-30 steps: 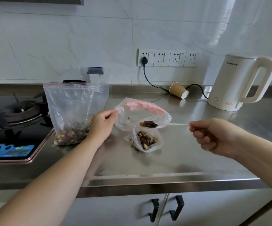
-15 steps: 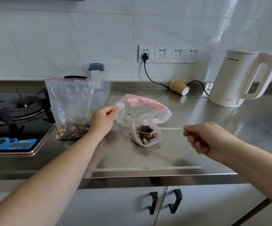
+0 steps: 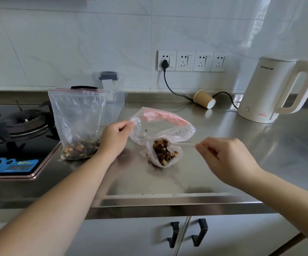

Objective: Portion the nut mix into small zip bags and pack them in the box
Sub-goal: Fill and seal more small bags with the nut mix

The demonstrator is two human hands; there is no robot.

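Tipped since a moment ago, the spoon point(image 3: 185, 145) spills nuts into the small zip bag point(image 3: 160, 145) on the surface point(image 3: 260, 154), my left hand point(image 3: 115, 139) pinching its mouth open, my right hand point(image 3: 227, 159) pinching the handle.

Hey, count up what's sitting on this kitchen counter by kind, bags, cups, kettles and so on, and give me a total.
Zip bags: 2, the large bag of nut mix and the small bag being filled
Clear plastic boxes: 1
Paper cups: 1, lying on its side
Kettles: 1
Spoons: 1, white
Total: 6
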